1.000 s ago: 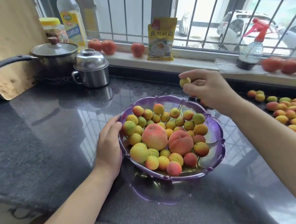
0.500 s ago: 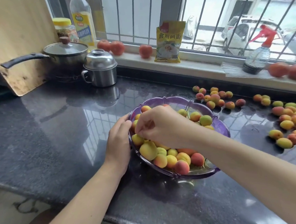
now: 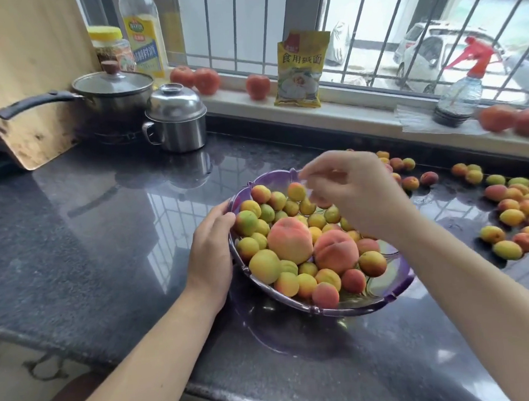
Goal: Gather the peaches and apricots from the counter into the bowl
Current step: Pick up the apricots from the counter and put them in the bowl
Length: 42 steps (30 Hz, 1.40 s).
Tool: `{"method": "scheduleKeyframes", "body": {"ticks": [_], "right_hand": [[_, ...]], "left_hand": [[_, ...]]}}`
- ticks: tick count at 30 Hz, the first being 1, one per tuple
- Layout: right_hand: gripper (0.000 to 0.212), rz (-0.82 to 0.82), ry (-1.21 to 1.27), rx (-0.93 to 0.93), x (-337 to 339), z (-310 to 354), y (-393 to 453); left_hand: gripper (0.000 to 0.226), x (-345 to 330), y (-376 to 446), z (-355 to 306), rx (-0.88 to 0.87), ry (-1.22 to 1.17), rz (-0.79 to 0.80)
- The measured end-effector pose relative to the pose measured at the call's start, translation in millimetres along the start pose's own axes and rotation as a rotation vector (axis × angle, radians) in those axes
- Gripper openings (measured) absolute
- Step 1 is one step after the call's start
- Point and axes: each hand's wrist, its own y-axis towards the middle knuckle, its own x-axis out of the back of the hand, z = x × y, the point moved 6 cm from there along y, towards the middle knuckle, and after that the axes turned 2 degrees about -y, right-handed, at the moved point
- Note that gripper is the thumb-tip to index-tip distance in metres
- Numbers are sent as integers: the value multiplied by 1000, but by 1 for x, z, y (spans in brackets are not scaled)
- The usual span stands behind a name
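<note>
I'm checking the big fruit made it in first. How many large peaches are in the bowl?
2: one large peach at the middle of the purple bowl, another touching its right side. Others could be buried beneath the apricots.

Right hand (image 3: 353,192) is smeared with motion blur over the bowl (image 3: 393,288), fingertips (image 3: 309,179) ghosted, so whether they pinch anything can't be told. Its palm and forearm cover the bowl's rim from twelve to three o'clock and the fruit beneath. Left hand (image 3: 212,249) hides the rim at nine o'clock. Loose apricots (image 3: 512,218) run off the frame at three o'clock. Tomatoes (image 3: 510,119) at two o'clock are blurred, the end one cut by the edge. Oil bottle (image 3: 142,32) loses its top at eleven o'clock; cutting board (image 3: 20,75) is clipped at ten
</note>
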Motion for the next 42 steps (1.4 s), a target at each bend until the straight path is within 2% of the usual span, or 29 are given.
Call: {"method": "scheduleKeyframes", "body": {"ticks": [4, 7, 11, 13, 16, 20, 25, 30, 38, 42], "right_hand": [[15, -444, 94, -260, 68, -96, -15], [14, -570, -44, -449, 81, -171, -39], [23, -512, -254, -516, 74, -215, -51], [26, -450, -382, -470, 68, -210, -41], [30, -268, -581, -334, 45, -197, -23], [35, -77, -681, -293, 29, -195, -5], [53, 56, -767, -396, 24, -206, 11], [53, 79, -769, -431, 22, -207, 17], [21, -83, -563, -385, 30, -192, 8], [36, -185, -236, -327, 38, -193, 5]], "left_hand": [[34, 0, 2, 2, 5, -25, 1], [32, -3, 3, 3, 27, -22, 20], [38, -6, 13, -2, 100, 7, 74], [41, -8, 22, -3, 110, 11, 88], [49, -14, 36, 0, 147, -42, 100], [38, -10, 52, 7, 160, -65, 134], [46, -4, 58, 14, 149, -65, 165], [49, -1, 59, 15, 147, -40, 133], [53, 1, 62, 18, 167, -31, 136], [54, 1, 63, 19, 167, -39, 154]]}}
